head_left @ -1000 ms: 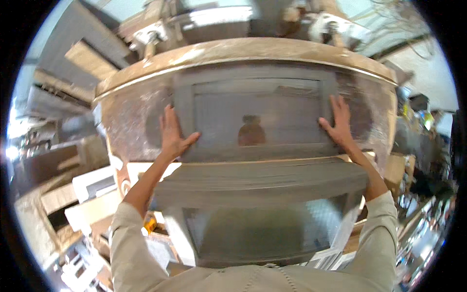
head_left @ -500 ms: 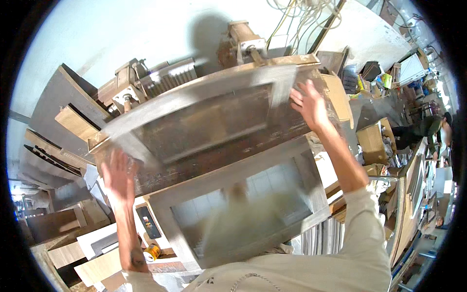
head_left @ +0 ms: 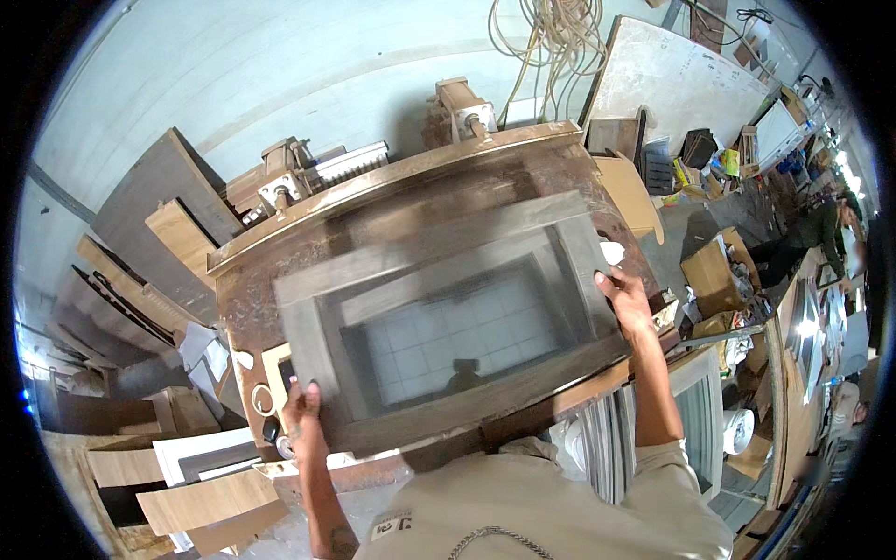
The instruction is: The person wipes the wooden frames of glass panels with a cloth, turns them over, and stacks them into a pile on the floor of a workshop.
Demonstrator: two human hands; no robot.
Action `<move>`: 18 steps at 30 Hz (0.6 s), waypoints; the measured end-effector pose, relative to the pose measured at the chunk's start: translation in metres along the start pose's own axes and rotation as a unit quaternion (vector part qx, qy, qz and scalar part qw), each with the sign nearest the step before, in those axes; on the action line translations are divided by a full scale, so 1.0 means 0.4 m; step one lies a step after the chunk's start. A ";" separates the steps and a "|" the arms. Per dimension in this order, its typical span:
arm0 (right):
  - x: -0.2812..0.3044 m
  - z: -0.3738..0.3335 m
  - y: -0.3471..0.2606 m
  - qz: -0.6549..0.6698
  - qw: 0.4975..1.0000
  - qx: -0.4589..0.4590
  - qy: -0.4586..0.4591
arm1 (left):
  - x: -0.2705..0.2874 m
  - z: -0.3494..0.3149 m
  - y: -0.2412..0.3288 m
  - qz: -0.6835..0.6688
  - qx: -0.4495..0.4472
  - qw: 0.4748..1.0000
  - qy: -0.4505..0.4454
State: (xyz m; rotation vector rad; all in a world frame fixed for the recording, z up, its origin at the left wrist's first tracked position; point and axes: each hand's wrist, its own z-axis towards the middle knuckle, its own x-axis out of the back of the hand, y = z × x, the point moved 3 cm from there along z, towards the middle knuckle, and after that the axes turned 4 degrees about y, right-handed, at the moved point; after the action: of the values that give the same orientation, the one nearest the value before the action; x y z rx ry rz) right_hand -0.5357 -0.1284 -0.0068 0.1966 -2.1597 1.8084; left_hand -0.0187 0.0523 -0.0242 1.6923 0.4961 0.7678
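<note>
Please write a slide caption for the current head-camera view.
Left hand and right hand hold opposite ends of a grey-framed reflective panel over a brown workbench.

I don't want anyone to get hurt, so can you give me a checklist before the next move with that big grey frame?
1. Left hand holding the grey frame by its left edge: ok.
2. Right hand holding its right edge: ok.
3. Frame lying flat on the table: cannot tell, the view is from above.
4. Shiny panel free of cracks: cannot tell, reflections cover it.
5. No loose things near the frame: not ok, a white thing sits just past its right edge.
</note>
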 end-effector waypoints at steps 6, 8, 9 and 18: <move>0.002 0.022 0.071 -0.229 0.968 0.072 0.072 | -0.017 -0.035 -0.063 0.283 -0.121 0.951 -0.013; 0.000 0.015 0.104 -0.277 0.958 0.053 0.060 | 0.014 -0.004 -0.144 0.258 -0.077 0.962 -0.047; -0.006 0.006 0.116 -0.301 0.951 0.042 0.054 | 0.006 -0.015 -0.177 0.130 -0.025 0.986 -0.105; -0.033 -0.020 0.163 -0.138 0.990 0.034 -0.004 | -0.015 -0.107 -0.068 0.043 0.053 0.990 -0.120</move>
State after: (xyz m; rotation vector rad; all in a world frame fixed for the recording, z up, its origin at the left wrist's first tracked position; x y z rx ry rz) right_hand -0.5419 -0.1095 -0.0709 0.4936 -1.9651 1.7248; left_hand -0.0516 0.0845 -0.0463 1.8867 0.3028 0.5960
